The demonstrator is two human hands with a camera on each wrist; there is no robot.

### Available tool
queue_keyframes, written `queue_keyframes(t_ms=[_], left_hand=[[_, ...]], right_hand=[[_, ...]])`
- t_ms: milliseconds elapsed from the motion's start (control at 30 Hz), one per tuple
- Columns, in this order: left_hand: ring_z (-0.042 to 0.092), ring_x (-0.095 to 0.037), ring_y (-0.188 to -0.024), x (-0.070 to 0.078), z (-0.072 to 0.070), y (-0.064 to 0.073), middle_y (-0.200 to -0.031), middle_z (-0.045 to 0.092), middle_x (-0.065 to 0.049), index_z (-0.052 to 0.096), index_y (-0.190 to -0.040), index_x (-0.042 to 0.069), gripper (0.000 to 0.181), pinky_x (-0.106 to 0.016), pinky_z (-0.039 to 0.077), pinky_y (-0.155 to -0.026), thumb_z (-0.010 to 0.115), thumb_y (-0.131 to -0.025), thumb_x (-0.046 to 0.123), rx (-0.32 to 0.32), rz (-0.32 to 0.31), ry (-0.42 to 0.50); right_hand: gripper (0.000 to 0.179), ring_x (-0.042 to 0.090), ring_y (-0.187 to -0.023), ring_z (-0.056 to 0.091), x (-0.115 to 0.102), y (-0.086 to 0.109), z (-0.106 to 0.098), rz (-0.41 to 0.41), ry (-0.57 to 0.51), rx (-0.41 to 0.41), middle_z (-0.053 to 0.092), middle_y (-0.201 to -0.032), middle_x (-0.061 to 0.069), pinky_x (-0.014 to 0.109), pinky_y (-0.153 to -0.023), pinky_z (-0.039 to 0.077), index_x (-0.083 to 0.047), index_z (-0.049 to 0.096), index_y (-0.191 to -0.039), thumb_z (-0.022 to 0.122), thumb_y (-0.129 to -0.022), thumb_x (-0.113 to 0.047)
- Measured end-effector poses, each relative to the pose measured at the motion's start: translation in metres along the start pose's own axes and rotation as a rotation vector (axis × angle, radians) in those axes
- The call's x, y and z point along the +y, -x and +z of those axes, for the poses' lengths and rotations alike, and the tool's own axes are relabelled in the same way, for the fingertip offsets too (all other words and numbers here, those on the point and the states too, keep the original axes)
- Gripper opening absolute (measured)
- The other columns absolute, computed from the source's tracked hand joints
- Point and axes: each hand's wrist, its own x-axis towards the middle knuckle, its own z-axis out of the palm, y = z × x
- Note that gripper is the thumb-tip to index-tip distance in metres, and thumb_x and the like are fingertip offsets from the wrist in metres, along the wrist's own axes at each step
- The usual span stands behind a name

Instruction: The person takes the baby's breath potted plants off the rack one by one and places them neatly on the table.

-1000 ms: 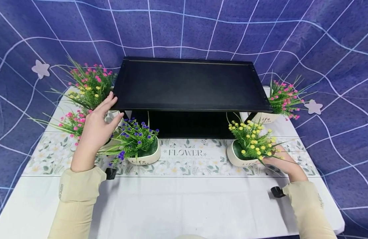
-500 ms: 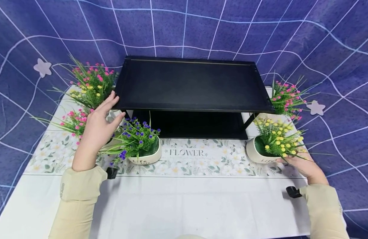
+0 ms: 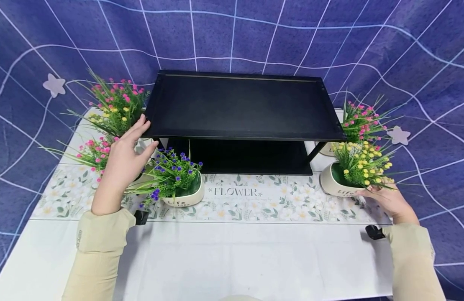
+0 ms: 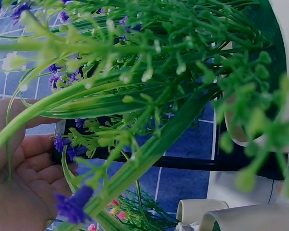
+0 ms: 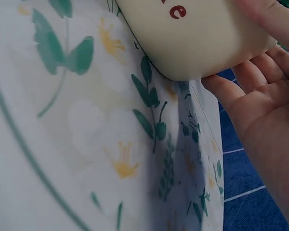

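My right hand (image 3: 386, 198) grips the right end of a cream oval pot of yellow flowers (image 3: 363, 167). In the right wrist view, thumb and fingers lie round the pot's end (image 5: 197, 43), close over the patterned cloth. My left hand (image 3: 122, 161) holds the front left corner of a black two-tier shelf (image 3: 239, 106), fingers at its side edge and thumb at the front. Purple-flower leaves partly cover that hand (image 4: 29, 178) in the left wrist view. A matching pot of purple flowers (image 3: 184, 196) stands before the shelf, right of my left hand.
Pots of pink and yellow flowers (image 3: 116, 102) and pink flowers (image 3: 96, 152) stand left of the shelf. Another pink-flower pot (image 3: 361, 123) is behind the yellow one. A floral runner (image 3: 254, 209) crosses the white table (image 3: 232, 259); a blue curtain (image 3: 232, 37) hangs behind.
My right hand has moved the yellow-flower pot to the right, then slightly back, out from in front of the shelf. My left hand has stayed at the shelf corner.
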Motion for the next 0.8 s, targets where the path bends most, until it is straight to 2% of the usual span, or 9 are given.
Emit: queue_keyframes(t_ms=[33,100,167,267,333,400,567,633,800], left_hand=[[0.026,-0.015,-0.035,0.0,0.0,0.0,-0.158,0.031,-0.002,0.041,-0.148,0.012,0.056,-0.026,0.03,-0.046,0.059,-0.097,0.029,-0.001,0.001,-0.002],[0.026,-0.015,-0.035,0.0,-0.001,0.0,-0.158,0.031,-0.002,0.041,-0.148,0.012,0.056,-0.026,0.03,-0.047,0.058,-0.097,0.03,-0.002,0.003,-0.005],[0.026,-0.015,-0.035,0.001,-0.001,-0.001,-0.158,0.031,-0.002,0.041,-0.148,0.012,0.056,-0.026,0.03,-0.046,0.058,-0.097,0.03,-0.005,0.004,-0.006],[0.027,-0.016,-0.035,0.001,-0.002,-0.001,-0.159,0.03,-0.003,0.04,-0.148,0.012,0.057,-0.027,0.031,-0.049,0.058,-0.098,0.03,-0.011,0.001,-0.009],[0.027,-0.016,-0.035,0.001,-0.002,0.0,-0.159,0.03,-0.002,0.039,-0.149,0.012,0.057,-0.027,0.031,-0.05,0.058,-0.098,0.031,-0.016,-0.005,-0.011],[0.027,-0.016,-0.035,0.001,-0.002,0.0,-0.159,0.029,-0.002,0.039,-0.149,0.013,0.057,-0.027,0.031,-0.051,0.058,-0.098,0.031,-0.021,-0.01,-0.012],[0.027,-0.016,-0.035,0.002,-0.002,0.0,-0.159,0.029,-0.001,0.039,-0.149,0.013,0.058,-0.028,0.032,-0.053,0.058,-0.098,0.032,-0.024,-0.015,-0.015],[0.028,-0.017,-0.035,0.002,-0.002,0.0,-0.159,0.029,-0.002,0.038,-0.149,0.013,0.058,-0.028,0.032,-0.053,0.058,-0.098,0.031,-0.026,-0.015,-0.016],[0.028,-0.017,-0.035,0.003,-0.003,0.0,-0.159,0.029,-0.002,0.038,-0.149,0.013,0.058,-0.028,0.032,-0.053,0.058,-0.098,0.03,-0.025,-0.012,-0.014]], right_hand=[[0.037,-0.003,-0.053,0.036,-0.006,-0.001,-0.001,0.089,-0.002,0.07,0.035,-0.057,-0.021,0.021,-0.05,0.035,-0.026,0.047,-0.062,0.069,-0.09,-0.016],[0.044,0.0,-0.051,0.031,-0.008,-0.005,-0.003,0.105,0.093,0.064,0.029,-0.056,-0.018,0.028,-0.048,0.031,-0.022,0.036,-0.06,0.069,-0.09,-0.021],[0.038,-0.001,-0.054,0.033,-0.009,-0.009,-0.005,0.086,0.133,0.054,0.032,-0.058,-0.018,0.024,-0.049,0.032,-0.02,0.039,-0.066,0.069,-0.091,-0.022],[0.017,-0.005,-0.066,0.041,-0.008,-0.018,-0.007,0.043,0.154,0.046,0.043,-0.068,-0.022,0.015,-0.059,0.037,-0.021,0.054,-0.086,0.069,-0.09,-0.025],[0.019,-0.009,-0.077,0.042,-0.01,-0.022,-0.01,0.049,0.188,0.039,0.047,-0.076,-0.026,0.009,-0.07,0.036,-0.024,0.055,-0.102,0.069,-0.09,-0.029],[0.029,-0.013,-0.082,0.043,-0.011,-0.027,-0.012,0.024,0.2,0.037,0.048,-0.084,-0.032,0.006,-0.072,0.037,-0.023,0.054,-0.113,0.07,-0.09,-0.028],[0.035,-0.017,-0.087,0.048,-0.015,-0.034,-0.015,-0.022,0.194,0.033,0.055,-0.092,-0.035,0.001,-0.077,0.037,-0.015,0.056,-0.119,0.072,-0.088,-0.023],[0.03,-0.016,-0.083,0.05,-0.016,-0.036,-0.016,-0.019,0.211,0.041,0.057,-0.085,-0.033,0.002,-0.076,0.037,-0.012,0.058,-0.112,0.072,-0.088,-0.024],[0.047,-0.018,-0.084,0.043,-0.021,-0.04,-0.016,0.031,0.249,0.06,0.052,-0.085,-0.033,0.009,-0.077,0.037,-0.007,0.054,-0.123,0.072,-0.088,-0.033]])
